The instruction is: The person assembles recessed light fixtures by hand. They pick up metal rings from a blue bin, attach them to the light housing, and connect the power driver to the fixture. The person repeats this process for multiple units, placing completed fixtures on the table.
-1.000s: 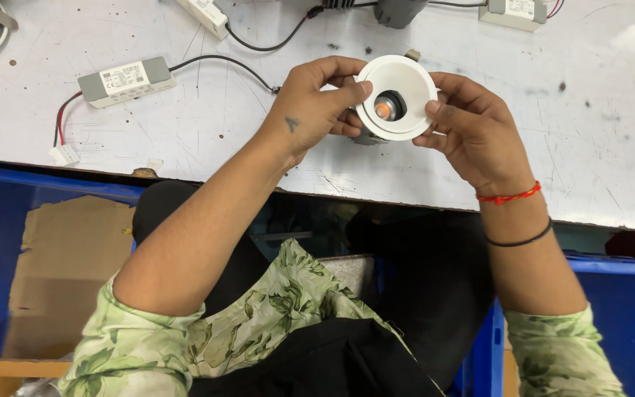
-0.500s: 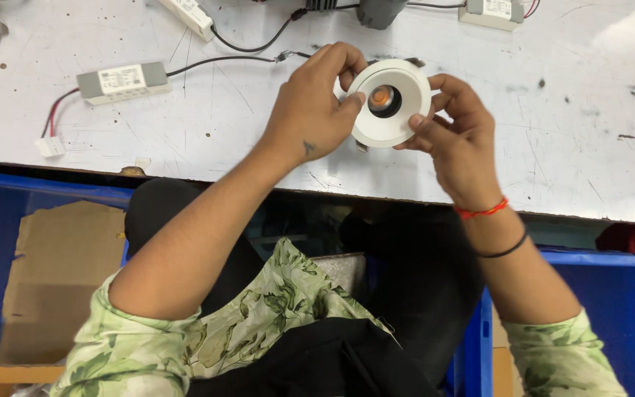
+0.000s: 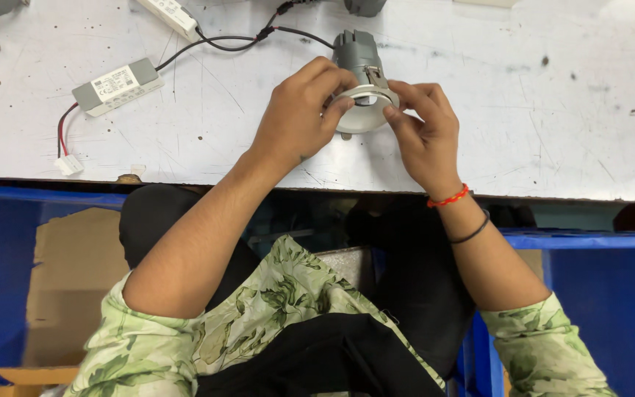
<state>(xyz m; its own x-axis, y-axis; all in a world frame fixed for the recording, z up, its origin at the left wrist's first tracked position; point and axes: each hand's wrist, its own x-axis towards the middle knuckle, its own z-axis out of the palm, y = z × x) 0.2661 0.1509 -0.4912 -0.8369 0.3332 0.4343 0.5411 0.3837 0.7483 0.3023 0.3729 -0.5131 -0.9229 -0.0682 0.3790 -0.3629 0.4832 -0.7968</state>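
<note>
Toward the upper left lies a small grey driver box (image 3: 117,86) with wires on the white bench (image 3: 538,132). At upper centre our left hand (image 3: 299,121) and right hand (image 3: 424,136) pinch the white rim of a recessed lamp (image 3: 361,81), its grey body tilted away. We judge it rigid, fairly light; the rim grips best, clear of the spring clip.

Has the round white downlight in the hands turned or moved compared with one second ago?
Yes. The downlight has tipped: its white ring faces down toward the person, and its grey body points toward the black cable on the white table.
</note>
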